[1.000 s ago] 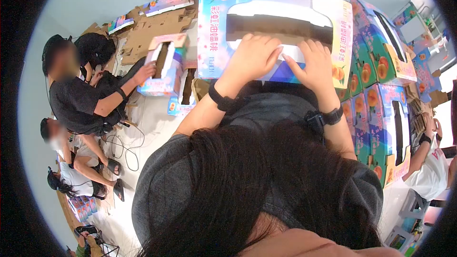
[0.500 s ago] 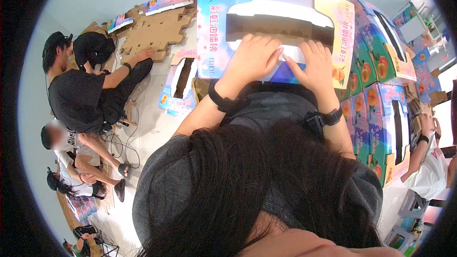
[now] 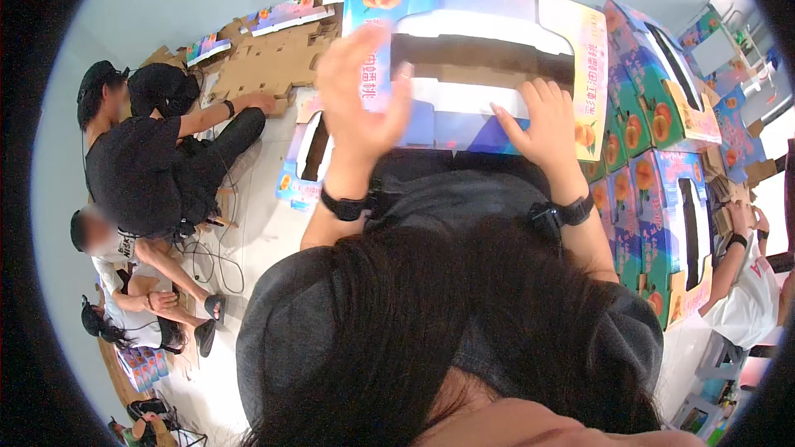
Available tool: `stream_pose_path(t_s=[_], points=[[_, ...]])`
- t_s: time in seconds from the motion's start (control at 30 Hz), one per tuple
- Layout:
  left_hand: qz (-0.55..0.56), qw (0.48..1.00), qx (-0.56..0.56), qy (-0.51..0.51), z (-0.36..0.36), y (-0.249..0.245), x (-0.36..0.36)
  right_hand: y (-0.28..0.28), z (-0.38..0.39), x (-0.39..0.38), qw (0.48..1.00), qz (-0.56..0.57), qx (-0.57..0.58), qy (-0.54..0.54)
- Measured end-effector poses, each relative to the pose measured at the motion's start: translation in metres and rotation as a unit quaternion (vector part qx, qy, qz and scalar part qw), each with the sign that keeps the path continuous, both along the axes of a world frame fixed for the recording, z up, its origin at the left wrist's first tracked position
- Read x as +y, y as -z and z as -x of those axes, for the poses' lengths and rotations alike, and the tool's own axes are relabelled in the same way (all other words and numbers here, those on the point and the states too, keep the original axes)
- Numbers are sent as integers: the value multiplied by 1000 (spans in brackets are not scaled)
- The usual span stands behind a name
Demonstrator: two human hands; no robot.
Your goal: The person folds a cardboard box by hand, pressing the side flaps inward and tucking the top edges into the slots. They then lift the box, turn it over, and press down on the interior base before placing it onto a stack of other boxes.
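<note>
A printed fruit carton (image 3: pixel 489 21) with a long cut-out opening lies in front of my body at the top centre. Over its left part is my left hand (image 3: pixel 363 95), blurred by motion, with its fingers apart and nothing in it. My right hand (image 3: pixel 540 122) rests on the near edge of the carton, right of centre, fingers spread and thumb out to the left. Brown cardboard shows through the opening, below a white inner flap.
Stacked fruit cartons (image 3: pixel 654 190) stand at the right. Flat brown cardboard (image 3: pixel 269 62) lies at the upper left, and another carton (image 3: pixel 290 174) is on the floor. Several people sit along the left; a person in white (image 3: pixel 745 302) is at the far right.
My left hand has moved left and up from the middle of the carton's near edge. My right hand stays on that edge. The carton sits slightly lower in view.
</note>
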State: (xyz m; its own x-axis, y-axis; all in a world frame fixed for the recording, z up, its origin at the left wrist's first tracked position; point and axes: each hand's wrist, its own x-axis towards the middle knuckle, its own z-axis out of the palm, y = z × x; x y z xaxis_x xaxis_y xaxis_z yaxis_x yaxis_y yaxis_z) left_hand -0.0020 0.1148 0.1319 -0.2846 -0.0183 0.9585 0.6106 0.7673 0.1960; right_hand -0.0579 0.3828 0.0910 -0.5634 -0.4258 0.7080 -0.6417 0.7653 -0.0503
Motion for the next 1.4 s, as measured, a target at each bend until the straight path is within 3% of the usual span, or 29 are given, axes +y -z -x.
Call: stream_pose_path(t_s=[0.07, 0.17, 0.3, 0.33, 0.43, 0.63, 0.8, 0.93, 1.07, 1.17, 1.3, 1.4], points=[[-34, 995, -63, -69, -3, -5, -24, 2, -1, -1, 1000, 5, 4, -4], [-155, 971, -180, -19, 6, 12, -59, 1, -3, -4, 1000, 16, 12, -11], [-353, 861, -341, 132, 11, 41, -91, 0, -7, -3, 1000, 17, 8, -7], [-361, 841, -389, 104, 6, 42, -91, 0, -8, -3, 1000, 16, 3, -6], [-366, 816, -424, 147, 14, 69, -103, 2, -12, -1, 1000, 24, 10, -14], [-291, 810, -449, 239, 7, 74, -98, 8, -24, 6, 997, 28, 50, -47], [-381, 773, -397, 315, 2, 81, -107, 2, -26, 18, 994, 39, 86, -56], [-376, 763, -406, 335, -14, 65, -101, -11, -6, 31, 983, 16, 163, -87], [-314, 813, -359, 334, -16, 53, -85, 12, 34, 41, 972, 5, 223, -75], [-217, 896, -310, 234, -17, 48, -69, 34, 66, 45, 985, -31, 161, -52], [-220, 887, -334, 232, -17, 49, -74, 31, 52, 34, 985, -2, 174, 0], [-235, 877, -341, 242, -24, 44, -69, 17, 26, 29, 993, 46, 112, 11]])
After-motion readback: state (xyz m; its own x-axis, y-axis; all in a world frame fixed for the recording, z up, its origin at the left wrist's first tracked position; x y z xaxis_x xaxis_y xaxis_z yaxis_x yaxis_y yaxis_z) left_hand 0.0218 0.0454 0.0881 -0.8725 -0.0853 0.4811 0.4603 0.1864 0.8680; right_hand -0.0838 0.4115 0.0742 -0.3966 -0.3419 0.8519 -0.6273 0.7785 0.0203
